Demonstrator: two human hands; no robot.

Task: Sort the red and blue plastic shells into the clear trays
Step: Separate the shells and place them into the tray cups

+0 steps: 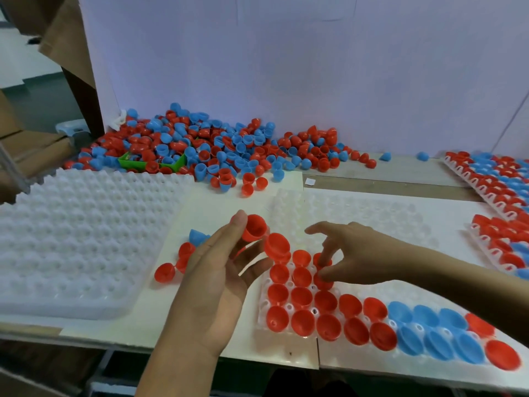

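Observation:
A clear tray (372, 219) lies in front of me, its near rows filled with red shells (300, 296) and blue shells (429, 319) dome up. My left hand (217, 282) hovers over the tray's left edge, palm up, and holds two red shells (256, 227) between thumb and fingers. My right hand (352, 253) reaches in from the right and presses a red shell (322, 277) into a tray pocket with its fingertips. A big loose pile of red and blue shells (200, 147) lies at the back.
A stack of clear trays (71, 239) sits at the left. Filled trays (498, 181) lie at the right edge. A few loose red shells (171, 267) and a blue one (197, 236) lie left of my left hand. A green bin (128, 163) is buried in the pile.

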